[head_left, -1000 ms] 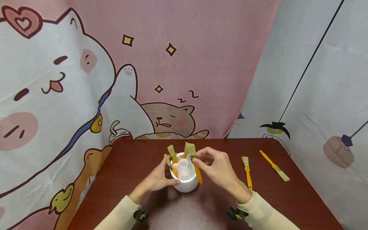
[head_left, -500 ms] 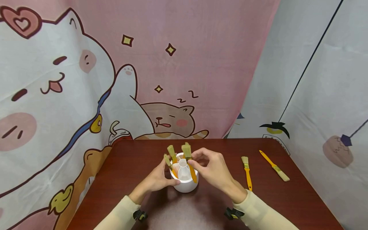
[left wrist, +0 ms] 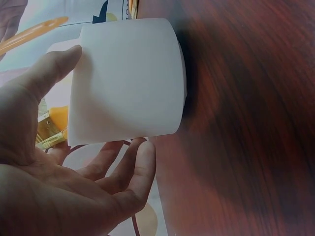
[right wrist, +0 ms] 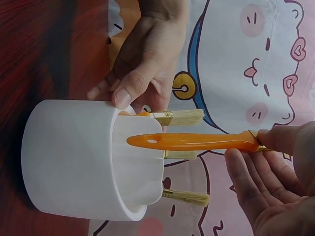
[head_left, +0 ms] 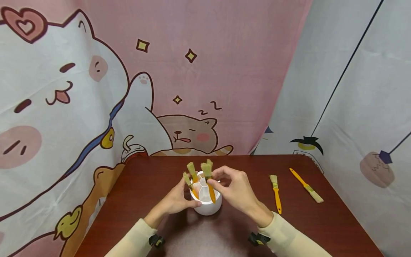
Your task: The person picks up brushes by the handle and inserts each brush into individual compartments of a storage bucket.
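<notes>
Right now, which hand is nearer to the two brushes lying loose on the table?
Right. The right hand pinches a brush over the white holder, just left of the loose brushes. The left hand grips the holder's far side.

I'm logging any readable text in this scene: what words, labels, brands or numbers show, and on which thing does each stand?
"z z": the only readable signs, two drawn sleep marks on the pink backdrop, above the dozing cartoon cat.
White holder: no print visible.
Orange brushes, including the one the right hand holds: no legible brand or number.
Black wrist clips: too small to read.
</notes>
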A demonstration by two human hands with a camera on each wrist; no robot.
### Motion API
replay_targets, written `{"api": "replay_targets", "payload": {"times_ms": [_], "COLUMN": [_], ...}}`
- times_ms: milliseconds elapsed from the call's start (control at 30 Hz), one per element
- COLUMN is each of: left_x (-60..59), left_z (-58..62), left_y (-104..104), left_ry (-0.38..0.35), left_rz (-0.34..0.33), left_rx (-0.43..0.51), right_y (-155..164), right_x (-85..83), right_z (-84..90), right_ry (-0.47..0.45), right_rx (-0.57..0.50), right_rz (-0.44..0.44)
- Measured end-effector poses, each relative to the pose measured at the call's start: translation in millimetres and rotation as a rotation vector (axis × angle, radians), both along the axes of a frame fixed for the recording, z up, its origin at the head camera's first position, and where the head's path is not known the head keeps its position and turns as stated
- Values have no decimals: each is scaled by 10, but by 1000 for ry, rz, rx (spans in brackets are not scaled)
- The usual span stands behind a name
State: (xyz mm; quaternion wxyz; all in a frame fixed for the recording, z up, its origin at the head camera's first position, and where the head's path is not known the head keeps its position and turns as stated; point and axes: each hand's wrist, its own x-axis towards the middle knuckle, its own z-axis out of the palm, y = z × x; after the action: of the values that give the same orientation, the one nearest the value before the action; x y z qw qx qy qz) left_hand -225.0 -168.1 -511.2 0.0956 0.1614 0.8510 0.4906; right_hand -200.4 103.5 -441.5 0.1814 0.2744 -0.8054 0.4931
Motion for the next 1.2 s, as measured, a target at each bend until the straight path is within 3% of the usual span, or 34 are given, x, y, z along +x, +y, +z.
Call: {"api": "replay_targets", "payload": {"times_ms": [567,867,1200], "left_x": [-3,0,-11], "left_z": [5,-9,1], "left_y": [1,-8,-16], "left_ry": [8,5,-2], "left_rz": [-21,-13,-26], "left_rx": [16,5,22], "right_y": [-89,-98,-106], "right_x": [-43,-82,-134], "right_z": [-113,-234,-415], "right_ry": [80,53,122], "right_rx": [-49,-60,12], "right_rz": [61,108,112]}}
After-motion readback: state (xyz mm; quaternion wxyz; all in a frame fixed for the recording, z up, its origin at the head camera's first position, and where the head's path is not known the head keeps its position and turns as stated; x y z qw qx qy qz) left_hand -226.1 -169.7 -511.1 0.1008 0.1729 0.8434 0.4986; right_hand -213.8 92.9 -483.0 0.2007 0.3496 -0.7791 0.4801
